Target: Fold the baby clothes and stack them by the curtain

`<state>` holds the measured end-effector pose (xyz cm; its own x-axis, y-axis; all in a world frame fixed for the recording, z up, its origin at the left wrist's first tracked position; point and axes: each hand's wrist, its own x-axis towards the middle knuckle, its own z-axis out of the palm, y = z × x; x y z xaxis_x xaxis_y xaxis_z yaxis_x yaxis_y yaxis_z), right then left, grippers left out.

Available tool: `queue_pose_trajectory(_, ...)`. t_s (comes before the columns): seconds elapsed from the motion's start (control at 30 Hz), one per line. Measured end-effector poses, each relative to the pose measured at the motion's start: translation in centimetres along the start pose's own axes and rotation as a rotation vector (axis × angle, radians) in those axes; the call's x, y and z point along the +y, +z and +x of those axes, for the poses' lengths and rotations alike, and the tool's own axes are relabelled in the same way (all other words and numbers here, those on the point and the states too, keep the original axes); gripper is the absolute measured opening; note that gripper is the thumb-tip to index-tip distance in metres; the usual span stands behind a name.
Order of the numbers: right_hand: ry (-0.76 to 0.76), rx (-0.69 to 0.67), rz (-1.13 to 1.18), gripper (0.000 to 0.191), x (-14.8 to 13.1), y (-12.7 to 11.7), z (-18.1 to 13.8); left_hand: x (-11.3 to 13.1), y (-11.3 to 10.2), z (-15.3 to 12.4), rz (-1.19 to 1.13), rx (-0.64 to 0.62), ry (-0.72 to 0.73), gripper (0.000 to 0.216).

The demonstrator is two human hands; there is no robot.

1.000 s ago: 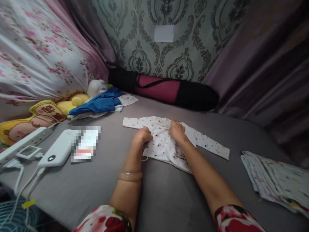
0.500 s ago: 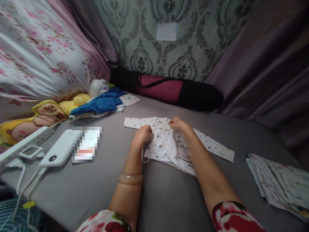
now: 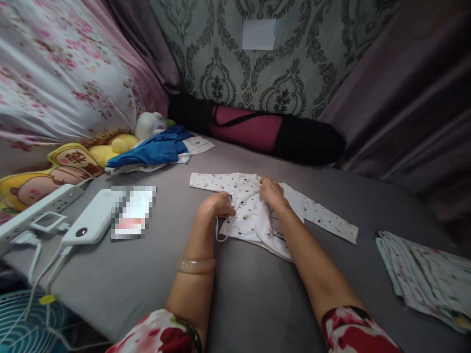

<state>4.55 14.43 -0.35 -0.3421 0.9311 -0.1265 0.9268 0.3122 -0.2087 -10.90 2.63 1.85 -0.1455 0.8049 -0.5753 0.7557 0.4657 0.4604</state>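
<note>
Touching a small white long-sleeved cloth top with tiny scattered prints (image 3: 248,226), curling the fingers of the bare left hand (image 3: 218,204) at its left side. Bending the bare right hand (image 3: 273,193) over the same top near the neckline. Showing too little of either set of fingertips to tell pinching from pressing. As for the top, lying across the middle of a smooth grey fabric sheet (image 3: 147,284), stretching a sleeve out to each side, and trailing a thin white cord (image 3: 221,239) just below the left hand.
</note>
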Motion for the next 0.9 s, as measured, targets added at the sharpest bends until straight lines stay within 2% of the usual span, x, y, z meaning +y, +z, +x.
queue_pose_trajectory(0.07,0.028,-0.049,0.04,0.032,0.0,-0.5,0.1,-0.4,-0.3,0.0,-0.021,0.05,0.02,0.022)
queue_pose_trajectory(0.2,0.027,-0.14,0.063,0.041,0.3,-1.6,0.1,-1.1,-0.5,0.3,-0.064,0.363,0.095,0.015)
queue_pose_trajectory(0.23,0.004,-0.163,0.049,0.04,0.4,-1.8,0.1,-1.2,-0.4,0.5,-0.066,0.402,0.134,0.013)
queue_pose_trajectory(0.27,-0.02,-0.186,0.033,0.04,0.4,-2.0,-0.1,-1.2,-0.3,0.7,-0.065,0.397,0.176,0.012)
queue_pose_trajectory(0.33,-0.051,-0.219,0.007,0.044,0.3,-2.2,-0.4,-1.1,-0.1,0.9,-0.066,0.293,0.218,0.013)
queue_pose_trajectory(0.4,-0.046,-0.228,-0.014,0.045,0.0,-2.3,-0.7,-1.0,0.2,1.2,-0.076,0.187,0.196,0.016)
queue_pose_trajectory(0.47,-0.022,-0.201,-0.041,0.044,-0.2,-2.3,-1.0,-1.0,0.5,1.3,-0.102,0.142,0.163,0.023)
queue_pose_trajectory(0.63,0.1,-0.121,-0.103,0.044,-0.4,-1.9,-1.3,-1.3,0.5,1.4,-0.112,0.135,0.109,0.029)
queue_pose_trajectory(0.9,0.098,-0.114,-0.097,0.043,-0.6,-1.3,-1.4,-0.9,0.0,0.7,-0.007,0.121,-0.019,0.015)
